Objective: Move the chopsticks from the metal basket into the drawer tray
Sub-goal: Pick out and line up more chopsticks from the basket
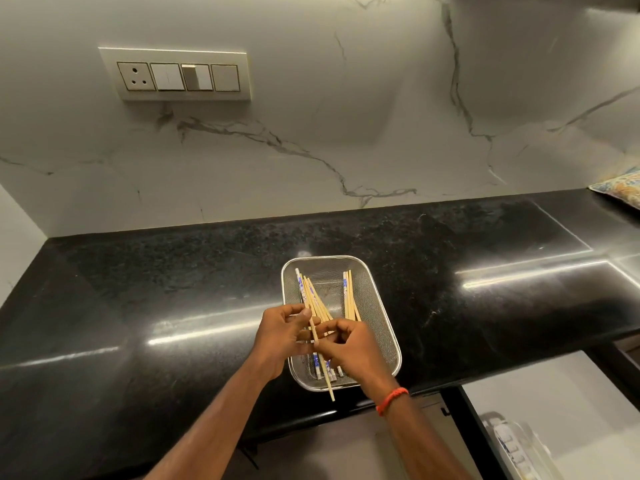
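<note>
My left hand [287,337] and right hand [349,348] meet over the near half of the metal basket [375,306], both with fingers curled. Between them they hold one chopstick [323,365]. The left thumb presses near its far end, and the right fingertips [323,344] pinch it about mid-length. I can't make out whether either hand has a second stick tucked in.

The held chopstick's long axis runs away from me and slightly leftward. Its near tip sticks out past the basket's near rim, over the table [173,289] edge.

The move ahead turns on one relation. What I take to be the drawer tray [512,441] sits below and to the right of the hands, in the open drawer under the table, only partly in view. The right hand, the one with the red wristband [393,400], is on that side and nearer. I judge it should carry the stick down and rightward.

The remaining chopsticks [311,296] lie in the basket in two groups, a fanned bunch on the left and a few against the right. They run roughly parallel to the basket's long sides. They are pale, slim wood, some with blue-and-white patterned ends. They look light and smooth, likely to roll or slip if pinched loosely.
</note>
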Demonstrator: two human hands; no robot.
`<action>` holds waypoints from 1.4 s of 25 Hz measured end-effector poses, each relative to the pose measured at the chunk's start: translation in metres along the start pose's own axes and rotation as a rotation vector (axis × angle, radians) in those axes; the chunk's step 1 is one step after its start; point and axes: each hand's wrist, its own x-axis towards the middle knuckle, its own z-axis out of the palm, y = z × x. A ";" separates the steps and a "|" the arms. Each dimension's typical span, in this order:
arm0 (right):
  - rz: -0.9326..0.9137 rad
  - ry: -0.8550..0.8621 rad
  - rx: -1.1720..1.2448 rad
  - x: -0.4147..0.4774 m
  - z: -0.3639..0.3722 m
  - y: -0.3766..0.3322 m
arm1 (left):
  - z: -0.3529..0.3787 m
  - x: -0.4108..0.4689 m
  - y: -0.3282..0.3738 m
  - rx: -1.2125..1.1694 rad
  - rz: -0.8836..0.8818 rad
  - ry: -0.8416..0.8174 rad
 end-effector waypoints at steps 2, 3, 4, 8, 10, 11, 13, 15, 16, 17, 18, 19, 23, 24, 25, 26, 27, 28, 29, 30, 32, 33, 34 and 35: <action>-0.026 -0.041 -0.001 0.005 -0.005 0.001 | -0.005 -0.001 0.000 0.013 0.013 0.017; -0.036 -0.027 -0.016 0.012 -0.008 0.001 | -0.008 -0.001 0.001 -0.001 0.016 0.025; -0.043 0.020 -0.055 0.021 -0.010 0.002 | -0.011 -0.002 0.001 -0.023 0.015 0.033; -0.065 0.150 -0.591 0.059 -0.010 0.015 | -0.016 -0.006 0.004 -0.083 -0.010 0.052; -0.047 0.102 -0.774 0.070 -0.005 0.024 | -0.018 -0.008 0.004 -0.081 -0.022 0.044; -0.051 0.096 -0.829 0.072 -0.001 0.028 | -0.019 -0.008 0.004 -0.084 -0.025 0.045; -0.075 0.124 -0.869 0.074 0.003 0.034 | -0.022 -0.009 0.003 -0.100 -0.025 0.052; -0.074 0.158 -0.808 0.075 0.005 0.037 | -0.024 -0.008 0.002 -0.108 -0.023 0.054; -0.057 0.165 -0.758 0.076 0.005 0.036 | -0.025 -0.008 0.002 -0.108 -0.023 0.052; -0.030 0.166 -0.704 0.076 0.003 0.035 | -0.025 -0.007 0.002 -0.107 -0.022 0.047; -0.002 0.166 -0.644 0.075 0.001 0.034 | -0.024 -0.007 0.002 -0.108 -0.022 0.037; 0.021 0.171 -0.579 0.074 -0.002 0.032 | -0.024 -0.008 0.002 -0.110 -0.023 0.024; 0.014 0.192 -0.174 0.062 -0.021 0.014 | -0.016 -0.008 0.003 -0.124 -0.048 -0.039; 0.000 0.191 -0.041 0.057 -0.025 0.006 | -0.014 -0.007 0.003 -0.137 -0.060 -0.046; -0.023 0.190 0.074 0.053 -0.028 -0.003 | -0.010 -0.007 0.003 -0.152 -0.072 -0.051; -0.063 0.187 0.156 0.048 -0.030 -0.012 | -0.007 -0.007 0.004 -0.171 -0.085 -0.060; -0.117 0.176 0.191 0.044 -0.031 -0.019 | -0.004 -0.006 0.005 -0.185 -0.094 -0.070; -0.180 0.152 0.177 0.040 -0.031 -0.025 | -0.001 -0.007 0.006 -0.193 -0.100 -0.082; -0.240 0.119 0.129 0.035 -0.029 -0.029 | 0.002 -0.007 0.007 -0.197 -0.101 -0.089; -0.286 0.083 0.057 0.032 -0.025 -0.030 | 0.003 -0.007 0.007 -0.201 -0.097 -0.091; -0.351 0.032 -0.139 0.024 -0.016 -0.026 | 0.006 -0.008 0.007 -0.210 -0.076 -0.086; -0.385 0.028 -0.262 0.021 -0.012 -0.024 | 0.006 -0.008 0.006 -0.215 -0.064 -0.082; -0.419 0.027 -0.376 0.020 -0.008 -0.021 | 0.005 -0.009 0.005 -0.220 -0.054 -0.078; -0.446 0.014 -0.457 0.019 -0.006 -0.019 | 0.003 -0.010 0.004 -0.224 -0.048 -0.079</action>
